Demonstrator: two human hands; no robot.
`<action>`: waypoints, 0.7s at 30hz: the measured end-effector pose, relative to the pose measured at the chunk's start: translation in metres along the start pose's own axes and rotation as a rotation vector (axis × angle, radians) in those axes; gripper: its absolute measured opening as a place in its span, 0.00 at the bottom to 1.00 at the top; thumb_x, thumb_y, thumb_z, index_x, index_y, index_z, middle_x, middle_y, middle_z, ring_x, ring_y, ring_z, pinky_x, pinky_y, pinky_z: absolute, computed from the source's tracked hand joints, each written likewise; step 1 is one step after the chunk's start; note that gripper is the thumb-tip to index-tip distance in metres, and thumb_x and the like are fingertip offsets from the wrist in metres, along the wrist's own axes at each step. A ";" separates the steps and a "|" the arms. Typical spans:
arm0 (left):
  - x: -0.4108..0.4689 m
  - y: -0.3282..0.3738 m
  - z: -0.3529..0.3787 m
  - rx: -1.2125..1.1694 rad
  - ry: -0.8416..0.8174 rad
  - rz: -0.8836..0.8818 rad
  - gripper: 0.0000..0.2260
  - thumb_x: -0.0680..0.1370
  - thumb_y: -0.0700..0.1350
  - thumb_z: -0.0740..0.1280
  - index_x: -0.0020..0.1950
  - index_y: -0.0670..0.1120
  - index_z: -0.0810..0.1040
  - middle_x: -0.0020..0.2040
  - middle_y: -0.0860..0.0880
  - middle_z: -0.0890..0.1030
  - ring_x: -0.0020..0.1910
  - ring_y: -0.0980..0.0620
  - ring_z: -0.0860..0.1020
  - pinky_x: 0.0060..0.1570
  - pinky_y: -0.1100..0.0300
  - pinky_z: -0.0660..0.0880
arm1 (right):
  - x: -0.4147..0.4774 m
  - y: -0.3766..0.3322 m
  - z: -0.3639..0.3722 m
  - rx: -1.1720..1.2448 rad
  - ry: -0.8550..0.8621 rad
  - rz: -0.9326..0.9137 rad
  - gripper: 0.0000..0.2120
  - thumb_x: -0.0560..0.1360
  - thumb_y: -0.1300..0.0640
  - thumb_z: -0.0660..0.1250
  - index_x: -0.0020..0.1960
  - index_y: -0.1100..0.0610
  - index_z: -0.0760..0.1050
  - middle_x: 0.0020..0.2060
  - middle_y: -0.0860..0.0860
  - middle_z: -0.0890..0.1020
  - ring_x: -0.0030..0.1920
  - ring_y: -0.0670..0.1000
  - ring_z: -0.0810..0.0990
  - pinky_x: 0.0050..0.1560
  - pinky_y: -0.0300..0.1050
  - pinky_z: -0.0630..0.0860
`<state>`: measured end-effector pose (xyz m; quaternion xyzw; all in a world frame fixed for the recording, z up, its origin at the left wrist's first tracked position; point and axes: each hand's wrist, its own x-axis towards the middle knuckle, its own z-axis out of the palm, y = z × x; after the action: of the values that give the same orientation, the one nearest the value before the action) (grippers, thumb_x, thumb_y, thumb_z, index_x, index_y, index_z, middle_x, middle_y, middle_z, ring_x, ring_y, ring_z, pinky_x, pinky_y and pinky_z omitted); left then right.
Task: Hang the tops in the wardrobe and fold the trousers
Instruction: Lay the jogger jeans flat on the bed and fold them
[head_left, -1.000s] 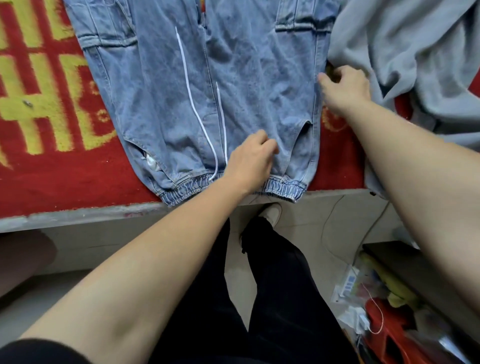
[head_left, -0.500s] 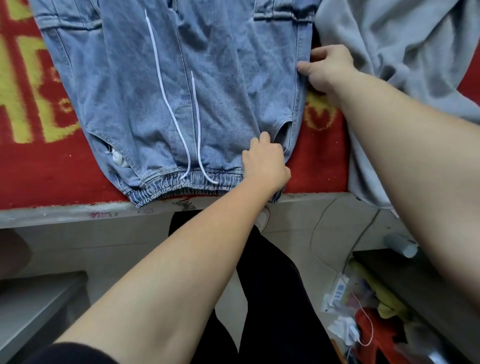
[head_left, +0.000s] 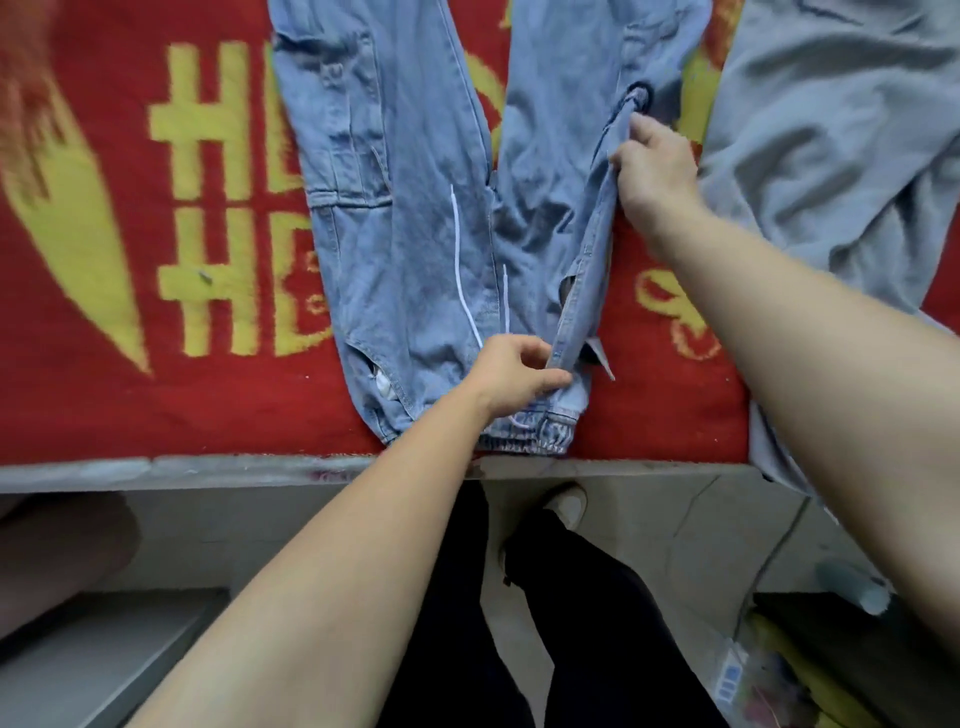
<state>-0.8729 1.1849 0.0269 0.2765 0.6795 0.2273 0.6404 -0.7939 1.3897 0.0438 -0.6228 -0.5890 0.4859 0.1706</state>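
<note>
Grips are both closed on denim, left hand (head_left: 511, 371) and right hand (head_left: 654, 176) pinching up the right edge of the jeans (head_left: 415, 234) lying on the red cover (head_left: 670, 405), so folding's just starting, grey top (head_left: 831, 130) at right not hung yet.

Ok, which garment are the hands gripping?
The blue denim trousers: left hand and right hand pinch their lifted right edge. The grey top beside them is not held.

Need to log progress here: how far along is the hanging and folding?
Done: the jeans lie spread flat on the red blanket. In hand: the left hand and right hand each pinch the jeans' right edge, lifted as if starting a fold. Left: no fold is finished, and the grey top lies crumpled beside them, not hung.
</note>
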 end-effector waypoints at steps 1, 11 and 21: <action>-0.006 -0.004 -0.019 -0.027 0.020 -0.017 0.06 0.72 0.37 0.75 0.38 0.44 0.80 0.32 0.51 0.79 0.29 0.60 0.74 0.33 0.67 0.71 | -0.002 -0.012 0.014 0.015 -0.018 -0.027 0.17 0.72 0.60 0.59 0.53 0.51 0.83 0.50 0.45 0.85 0.52 0.46 0.80 0.55 0.41 0.76; -0.031 -0.112 -0.147 -0.130 0.184 -0.331 0.08 0.72 0.35 0.75 0.45 0.39 0.77 0.40 0.43 0.74 0.38 0.50 0.74 0.34 0.59 0.75 | -0.029 -0.056 0.205 -0.400 -0.442 -0.337 0.27 0.78 0.60 0.58 0.77 0.57 0.64 0.68 0.58 0.76 0.68 0.58 0.73 0.66 0.48 0.68; -0.023 -0.163 -0.141 -0.233 0.169 -0.397 0.06 0.73 0.34 0.73 0.45 0.36 0.77 0.39 0.42 0.76 0.43 0.48 0.74 0.57 0.38 0.75 | -0.032 -0.028 0.284 -0.594 -0.668 -0.271 0.30 0.83 0.57 0.55 0.81 0.58 0.49 0.61 0.60 0.78 0.61 0.60 0.76 0.55 0.46 0.70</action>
<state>-1.0264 1.0547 -0.0528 0.0418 0.7408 0.1964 0.6410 -1.0332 1.2659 -0.0546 -0.3714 -0.8014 0.4436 -0.1521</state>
